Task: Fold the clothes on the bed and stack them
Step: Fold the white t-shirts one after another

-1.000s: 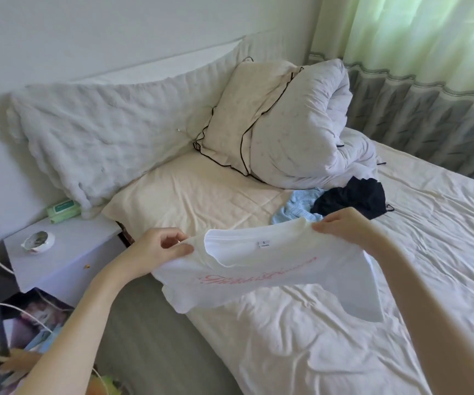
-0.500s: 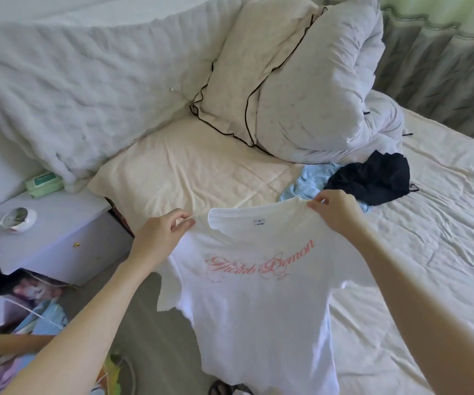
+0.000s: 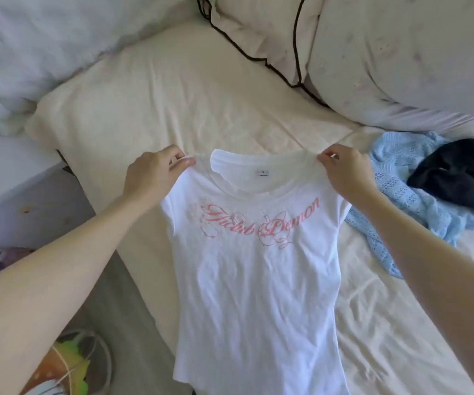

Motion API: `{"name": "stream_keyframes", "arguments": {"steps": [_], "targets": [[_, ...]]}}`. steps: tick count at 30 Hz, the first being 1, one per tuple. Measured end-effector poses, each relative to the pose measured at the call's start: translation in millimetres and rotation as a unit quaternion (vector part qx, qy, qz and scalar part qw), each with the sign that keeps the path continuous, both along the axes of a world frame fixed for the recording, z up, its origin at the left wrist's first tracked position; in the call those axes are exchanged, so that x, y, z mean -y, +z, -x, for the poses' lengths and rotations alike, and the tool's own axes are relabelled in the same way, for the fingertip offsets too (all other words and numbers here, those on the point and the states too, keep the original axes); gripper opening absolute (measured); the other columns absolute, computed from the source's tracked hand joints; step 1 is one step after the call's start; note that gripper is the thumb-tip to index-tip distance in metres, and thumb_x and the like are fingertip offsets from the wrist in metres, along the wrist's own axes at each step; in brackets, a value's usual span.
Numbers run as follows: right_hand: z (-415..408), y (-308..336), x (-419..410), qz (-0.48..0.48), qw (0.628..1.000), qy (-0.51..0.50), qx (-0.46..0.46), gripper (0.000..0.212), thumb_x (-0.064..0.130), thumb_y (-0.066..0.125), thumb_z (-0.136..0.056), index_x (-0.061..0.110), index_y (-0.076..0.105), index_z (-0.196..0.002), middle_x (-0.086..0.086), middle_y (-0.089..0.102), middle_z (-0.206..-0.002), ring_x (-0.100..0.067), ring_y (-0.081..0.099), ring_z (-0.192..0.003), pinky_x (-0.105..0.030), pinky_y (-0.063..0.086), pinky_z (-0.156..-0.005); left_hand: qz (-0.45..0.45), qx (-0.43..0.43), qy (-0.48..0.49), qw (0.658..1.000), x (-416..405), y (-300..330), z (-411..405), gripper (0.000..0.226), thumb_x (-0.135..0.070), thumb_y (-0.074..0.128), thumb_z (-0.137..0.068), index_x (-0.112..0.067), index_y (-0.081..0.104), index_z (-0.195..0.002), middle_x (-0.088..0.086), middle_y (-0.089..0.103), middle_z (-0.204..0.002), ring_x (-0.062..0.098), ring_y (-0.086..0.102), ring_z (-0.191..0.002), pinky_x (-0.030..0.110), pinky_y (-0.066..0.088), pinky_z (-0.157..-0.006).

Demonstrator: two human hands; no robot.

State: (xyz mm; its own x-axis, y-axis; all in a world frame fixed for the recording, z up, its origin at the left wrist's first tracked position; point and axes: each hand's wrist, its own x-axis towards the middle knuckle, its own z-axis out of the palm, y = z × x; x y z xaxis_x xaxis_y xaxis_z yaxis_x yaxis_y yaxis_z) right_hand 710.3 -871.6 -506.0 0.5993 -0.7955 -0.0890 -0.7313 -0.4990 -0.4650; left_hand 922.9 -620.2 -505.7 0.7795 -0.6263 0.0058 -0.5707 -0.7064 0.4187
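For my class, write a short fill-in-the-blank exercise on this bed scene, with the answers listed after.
1. Both hands, left hand and right hand, hold the white T-shirt by its ____.
2. The T-shirt's lettering is ____ in colour.
3. The black garment lies partly on a light ____ knitted garment.

Answers: shoulders; pink; blue

A home bedroom: a bed [image 3: 401, 323] with rumpled cream sheets, piled pillows [image 3: 258, 32] and a bedside cabinet [image 3: 16, 195].
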Motion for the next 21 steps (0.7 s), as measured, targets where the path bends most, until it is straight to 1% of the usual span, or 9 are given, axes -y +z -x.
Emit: {"name": "stream_keyframes", "arguments": {"steps": [4,6,8,11,13,16,17,19,21], "targets": [[-25,-43,22,0.038,0.999,-0.027,-0.002,0.024,0.026,0.052,-0.094,0.01,0.067,-0.104,-0.016,0.066,-0.101,-0.037,0.055,-0.096,-0.034,0.035,-0.071,0.039,-0.005,0.016,0.999,31,-41,-25,0.033,-0.051,0.059,-0.086,-0.018,0.063,-0.088,-0.005,0.052,-0.062,0.025,0.052,-0.068,0.03,0.034,-0.061],[-33,-60,26,0.078,0.996,-0.021,-0.03,0.027,0.025,0.047,-0.096,0.013,0.065,-0.112,-0.015,0.063,-0.112,-0.035,0.05,-0.107,-0.036,0.033,-0.083,0.076,-0.078,0.001,0.994,41,-59,-33,0.028,-0.042,0.062,-0.087,-0.02,0.064,-0.104,-0.008,0.058,-0.077,0.017,0.055,-0.076,0.028,0.04,-0.07],[-36,-74,18,0.083,0.995,-0.024,-0.04,0.033,0.026,0.046,-0.096,0.016,0.056,-0.126,-0.011,0.054,-0.129,-0.031,0.041,-0.122,-0.04,0.027,-0.098,0.124,-0.166,0.012,0.978,40,-74,-37,0.036,-0.03,0.058,-0.092,-0.015,0.054,-0.125,-0.001,0.06,-0.101,0.015,0.054,-0.09,0.028,0.043,-0.083],[-30,-91,-23,0.107,0.994,0.031,-0.017,0.042,0.027,0.046,-0.096,0.013,0.047,-0.136,-0.011,0.043,-0.142,-0.029,0.031,-0.136,-0.048,0.015,-0.113,0.14,-0.196,0.084,0.967,12,-92,-39,0.036,-0.019,0.046,-0.098,-0.007,0.048,-0.132,0.015,0.056,-0.12,0.019,0.054,-0.1,0.029,0.042,-0.087],[-27,-97,-64,0.116,0.99,0.076,0.025,0.041,0.024,0.049,-0.096,0.009,0.049,-0.135,-0.014,0.043,-0.143,-0.032,0.032,-0.138,-0.054,0.013,-0.113,0.111,-0.212,0.118,0.964,-15,-103,-38,0.032,-0.015,0.045,-0.098,-0.006,0.052,-0.128,0.015,0.057,-0.112,0.019,0.059,-0.096,0.029,0.048,-0.079],[-25,-106,-131,0.088,0.986,0.129,0.055,0.04,0.023,0.056,-0.092,0.006,0.057,-0.128,-0.017,0.049,-0.138,-0.037,0.041,-0.133,-0.06,0.021,-0.11,0.138,-0.316,0.163,0.925,-42,-112,-29,0.024,-0.016,0.043,-0.1,-0.009,0.058,-0.117,0.006,0.061,-0.09,0.001,0.064,-0.062,0.02,0.054,-0.052],[-24,-111,-153,0.082,0.984,0.149,0.049,0.04,0.023,0.061,-0.089,0.006,0.059,-0.126,-0.017,0.051,-0.137,-0.037,0.043,-0.131,-0.062,0.024,-0.107,0.152,-0.35,0.166,0.909,-45,-112,-25,0.022,-0.016,0.04,-0.101,-0.013,0.06,-0.11,0.005,0.062,-0.086,0.001,0.064,-0.057,0.018,0.053,-0.05],[-20,-119,-191,0.07,0.981,0.179,0.021,0.043,0.025,0.068,-0.084,0.008,0.061,-0.124,-0.017,0.051,-0.137,-0.037,0.045,-0.129,-0.065,0.028,-0.103,0.168,-0.416,0.163,0.879,-47,-110,-23,0.027,-0.008,0.041,-0.098,-0.021,0.064,-0.096,0.005,0.065,-0.081,0.008,0.066,-0.061,0.018,0.053,-0.054],[-16,-124,-214,0.054,0.98,0.192,-0.005,0.049,0.029,0.07,-0.083,0.01,0.059,-0.126,-0.017,0.049,-0.139,-0.038,0.044,-0.13,-0.066,0.029,-0.102,0.164,-0.475,0.126,0.855,-45,-104,-27,0.031,-0.004,0.048,-0.081,-0.024,0.066,-0.093,0.004,0.066,-0.083,0.014,0.063,-0.074,0.021,0.051,-0.067]]}}
